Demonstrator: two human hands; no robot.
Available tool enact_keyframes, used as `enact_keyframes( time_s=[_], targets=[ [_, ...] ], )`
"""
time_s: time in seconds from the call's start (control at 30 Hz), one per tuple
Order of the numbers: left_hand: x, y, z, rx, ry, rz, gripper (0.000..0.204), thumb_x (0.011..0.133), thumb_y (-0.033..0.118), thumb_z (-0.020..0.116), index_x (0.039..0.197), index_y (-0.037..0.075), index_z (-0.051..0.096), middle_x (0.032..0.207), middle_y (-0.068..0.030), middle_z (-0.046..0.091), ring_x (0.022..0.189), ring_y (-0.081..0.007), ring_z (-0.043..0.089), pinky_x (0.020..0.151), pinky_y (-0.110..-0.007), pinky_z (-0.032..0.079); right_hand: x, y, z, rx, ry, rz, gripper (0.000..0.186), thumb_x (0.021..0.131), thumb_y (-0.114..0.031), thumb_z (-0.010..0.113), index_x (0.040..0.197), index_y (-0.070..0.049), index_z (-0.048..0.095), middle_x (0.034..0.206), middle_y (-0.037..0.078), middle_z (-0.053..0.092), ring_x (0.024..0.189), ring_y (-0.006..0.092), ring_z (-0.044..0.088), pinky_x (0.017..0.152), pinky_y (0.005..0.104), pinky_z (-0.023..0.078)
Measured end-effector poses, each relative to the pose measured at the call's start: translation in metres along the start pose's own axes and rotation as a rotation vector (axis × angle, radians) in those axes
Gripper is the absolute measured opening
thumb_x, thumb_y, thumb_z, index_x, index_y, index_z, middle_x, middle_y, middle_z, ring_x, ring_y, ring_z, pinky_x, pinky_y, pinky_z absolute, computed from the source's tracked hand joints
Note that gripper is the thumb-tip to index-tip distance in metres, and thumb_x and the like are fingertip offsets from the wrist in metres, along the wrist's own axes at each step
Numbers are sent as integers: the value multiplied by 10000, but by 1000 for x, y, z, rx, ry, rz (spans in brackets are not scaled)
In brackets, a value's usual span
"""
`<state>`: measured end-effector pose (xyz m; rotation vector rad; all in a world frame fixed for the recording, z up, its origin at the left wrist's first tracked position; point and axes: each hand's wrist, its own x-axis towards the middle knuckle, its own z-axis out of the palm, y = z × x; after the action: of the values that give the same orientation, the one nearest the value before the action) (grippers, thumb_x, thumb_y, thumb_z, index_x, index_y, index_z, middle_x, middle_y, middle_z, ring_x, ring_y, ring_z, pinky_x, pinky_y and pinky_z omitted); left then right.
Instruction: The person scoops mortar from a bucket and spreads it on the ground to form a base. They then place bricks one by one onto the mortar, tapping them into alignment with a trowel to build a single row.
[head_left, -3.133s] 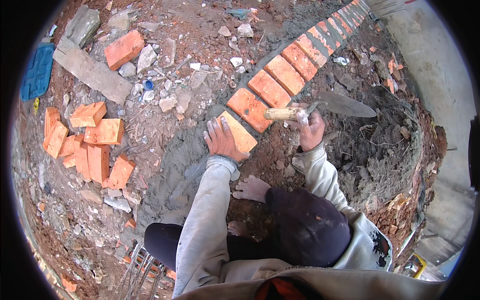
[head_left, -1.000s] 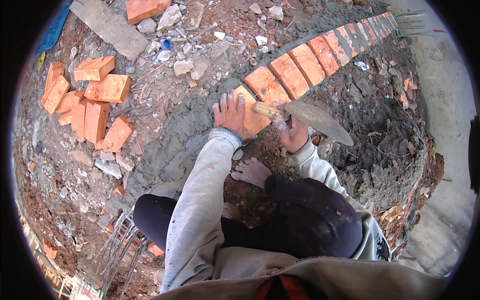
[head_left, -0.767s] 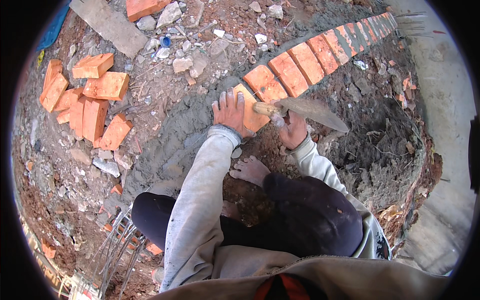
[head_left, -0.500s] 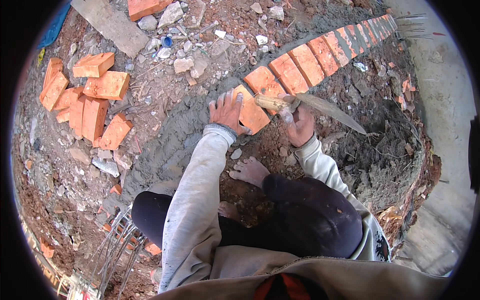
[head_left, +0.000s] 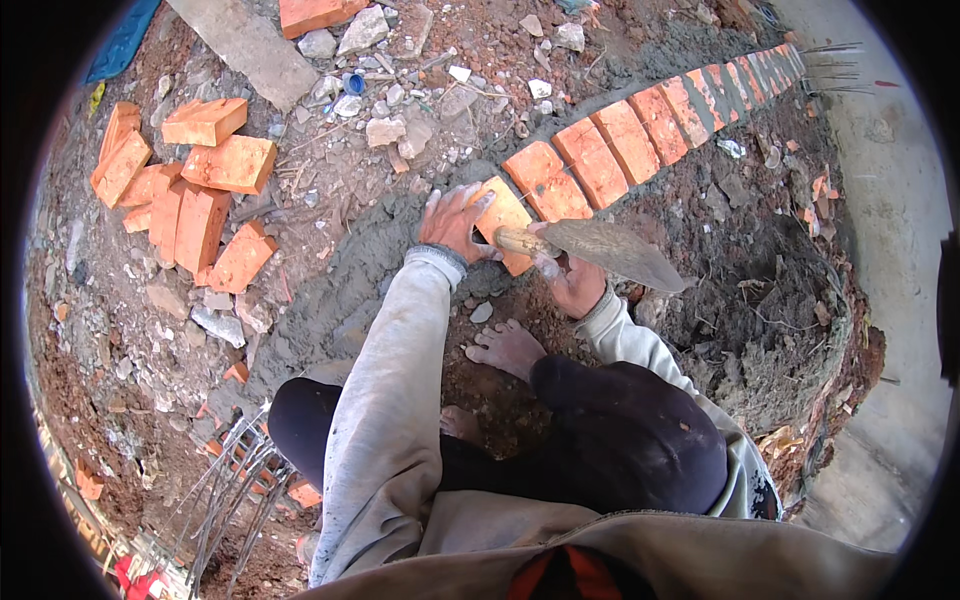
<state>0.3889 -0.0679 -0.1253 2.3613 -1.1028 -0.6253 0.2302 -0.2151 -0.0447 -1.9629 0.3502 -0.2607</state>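
Observation:
My left hand (head_left: 455, 226) grips the left end of an orange brick (head_left: 506, 207) at the near end of a curved brick row (head_left: 628, 142). Its fingers lie along the brick's edge, with the thumb on the near side. My right hand (head_left: 578, 288) is closed round a trowel (head_left: 615, 252), near where handle and blade meet. The wooden handle points left, its butt over the lower part of the held brick; the flat metal blade points right. Wet grey mortar (head_left: 385, 240) is spread beside and below my left hand.
A pile of loose bricks (head_left: 190, 200) lies at the left. Rubble and a grey board (head_left: 250, 50) lie at the far left, with thin metal rods (head_left: 225, 500) at the lower left. My bare foot (head_left: 507, 350) is just below the hands. A concrete strip (head_left: 890, 250) runs along the right.
The trowel has swung so that its blade shows more of its flat face, and its handle has come left over the brick. The brick has turned slightly under my left hand.

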Motion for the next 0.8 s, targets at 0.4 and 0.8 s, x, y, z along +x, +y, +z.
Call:
enact_keyframes(
  time_s=[0.4,0.8],
  targets=[
    [-1,8,-7,84,3,-65,978,487,524,860,1362,278,499,1446,-20,416,1366,-264,328,1167,-481,147,7,-3,-1,-225,-36,22,309,907,-211,599,1160,-37,568,1052,131,610,946,252,603,809,360,484],
    [-1,8,-5,74,8,-73,952,491,503,865,1351,297,513,1447,-23,419,1370,-277,325,1174,-488,121,7,3,-1,-308,-27,-80,287,912,-182,592,1158,-37,573,1053,115,592,935,222,603,769,339,513]
  ],
)
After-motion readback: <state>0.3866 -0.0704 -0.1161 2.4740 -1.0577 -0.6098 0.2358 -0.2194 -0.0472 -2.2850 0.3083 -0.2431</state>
